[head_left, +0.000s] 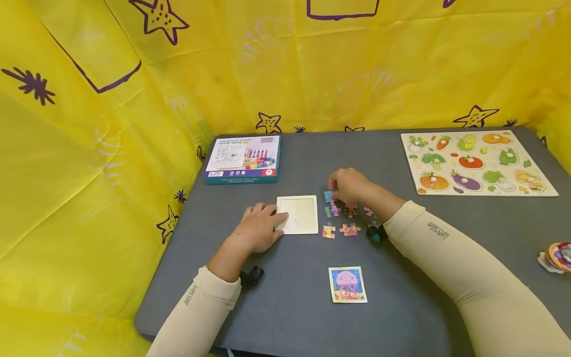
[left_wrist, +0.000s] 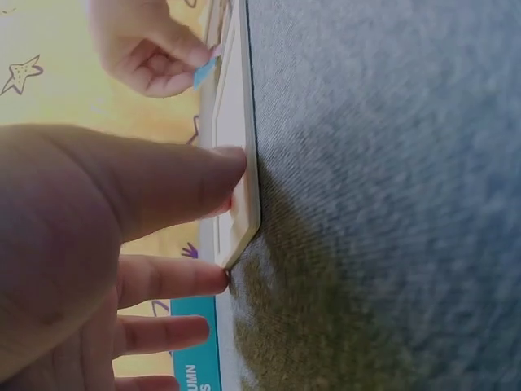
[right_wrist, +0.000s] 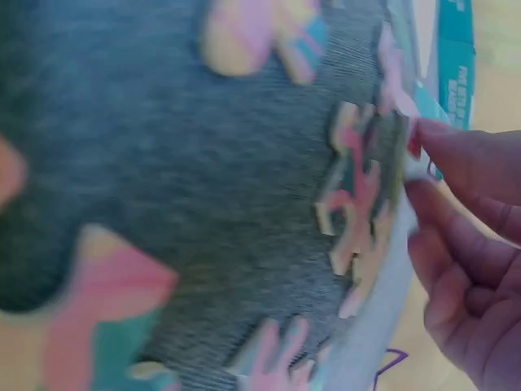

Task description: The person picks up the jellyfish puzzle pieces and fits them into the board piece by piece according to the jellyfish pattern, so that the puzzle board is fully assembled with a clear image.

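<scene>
A square wooden puzzle tray point(head_left: 298, 197) with a bare inside lies on the grey table. At its left side rests my left hand point(head_left: 258, 227), the thumb point(left_wrist: 195, 175) laid over the rim and the fingers straight along the edge. My right hand point(head_left: 350, 186) pinches a blue jigsaw piece point(left_wrist: 205, 72) between thumb and fingertips, just right of the tray's far corner. Below that hand are several loose jigsaw pieces point(head_left: 350, 229), pink, yellow and green, some partly hidden by the hand and wrist. In the right wrist view, more pieces point(right_wrist: 354, 183) lie close to the fingertips.
A jellyfish picture card point(head_left: 348, 285) lies nearer the front. The bead-set box point(head_left: 243, 159) is at the back left, a vegetable peg board point(head_left: 479, 163) at the back right. A small basket-like object point(head_left: 559, 256) sits at the right edge. Yellow cloth point(head_left: 285, 74) hangs behind.
</scene>
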### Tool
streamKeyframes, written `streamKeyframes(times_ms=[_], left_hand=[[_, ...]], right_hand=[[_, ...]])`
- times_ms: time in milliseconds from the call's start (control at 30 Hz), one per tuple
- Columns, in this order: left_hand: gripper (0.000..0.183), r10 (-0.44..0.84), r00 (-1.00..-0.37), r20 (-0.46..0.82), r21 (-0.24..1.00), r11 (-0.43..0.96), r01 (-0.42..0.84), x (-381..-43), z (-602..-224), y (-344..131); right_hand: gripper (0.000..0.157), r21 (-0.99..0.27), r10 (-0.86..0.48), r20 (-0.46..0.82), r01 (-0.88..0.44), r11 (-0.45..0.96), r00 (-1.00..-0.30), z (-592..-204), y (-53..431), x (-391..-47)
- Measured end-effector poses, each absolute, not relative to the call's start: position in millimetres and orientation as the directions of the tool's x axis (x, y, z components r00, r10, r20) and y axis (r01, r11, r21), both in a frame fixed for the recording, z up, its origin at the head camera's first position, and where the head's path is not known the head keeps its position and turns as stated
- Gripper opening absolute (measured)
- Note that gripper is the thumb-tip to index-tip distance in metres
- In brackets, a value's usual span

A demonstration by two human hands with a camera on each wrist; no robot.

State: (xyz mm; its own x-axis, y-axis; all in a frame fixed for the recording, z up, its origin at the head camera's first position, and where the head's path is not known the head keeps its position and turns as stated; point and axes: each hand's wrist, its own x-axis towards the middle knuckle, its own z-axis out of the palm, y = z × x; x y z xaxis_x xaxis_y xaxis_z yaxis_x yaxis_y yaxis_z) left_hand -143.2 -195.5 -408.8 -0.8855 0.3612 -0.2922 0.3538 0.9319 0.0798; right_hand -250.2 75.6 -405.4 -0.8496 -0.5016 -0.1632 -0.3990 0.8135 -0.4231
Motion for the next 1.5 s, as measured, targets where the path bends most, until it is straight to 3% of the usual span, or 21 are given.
streamKeyframes(times_ms=[100,300,733,1067,1300,1500], left_hand=[[0.054,0.358,-0.891,-0.279,0.064,0.933,0.355,-142.1,-409.0,-194.1],[0.053,0.363,-0.895,-0.259,0.053,0.931,0.362,-140.4,-409.3,-192.2],[0.053,0.369,-0.894,-0.255,0.074,0.929,0.363,-136.7,-416.6,-187.0],[0.05,0.383,-0.893,-0.236,0.098,0.924,0.37,-137.4,-417.4,-186.8],[0.053,0.358,-0.895,-0.266,0.092,0.933,0.347,-138.4,-415.3,-187.3],[0.054,0.382,-0.898,-0.218,0.102,0.924,0.368,-141.1,-412.5,-190.6]], right_hand=[[0.007,-0.513,-0.498,-0.152,-0.363,0.778,-0.854,-399.8,73.2,-252.5],[0.007,-0.614,-0.501,-0.212,-0.284,0.736,-0.839,-396.5,43.5,-247.1],[0.014,-0.371,-0.523,-0.249,-0.419,0.829,-0.815,-407.1,-9.4,-239.3],[0.022,-0.294,-0.502,-0.224,-0.433,0.852,-0.835,-409.8,-27.0,-246.2],[0.028,-0.358,-0.503,-0.223,-0.41,0.839,-0.835,-399.5,-7.0,-253.6],[0.033,-0.331,-0.525,-0.25,-0.437,0.836,-0.814,-384.7,37.1,-261.7]])
